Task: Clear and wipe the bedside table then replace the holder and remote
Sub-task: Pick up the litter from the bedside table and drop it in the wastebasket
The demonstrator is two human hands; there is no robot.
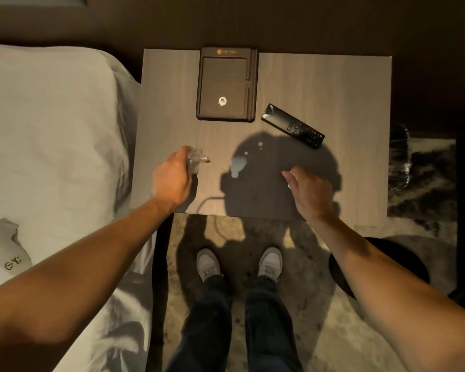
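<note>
Gripping crinkly clear wrapper (196, 159), left hand (172, 178)

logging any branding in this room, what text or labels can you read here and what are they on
"er:" or similar, partly folded and not certain, on the white cloth lying on the bed.
Gold logo and lettering on the top edge of the holder: too small to read.
Button markings on the remote: too small to read.
</note>
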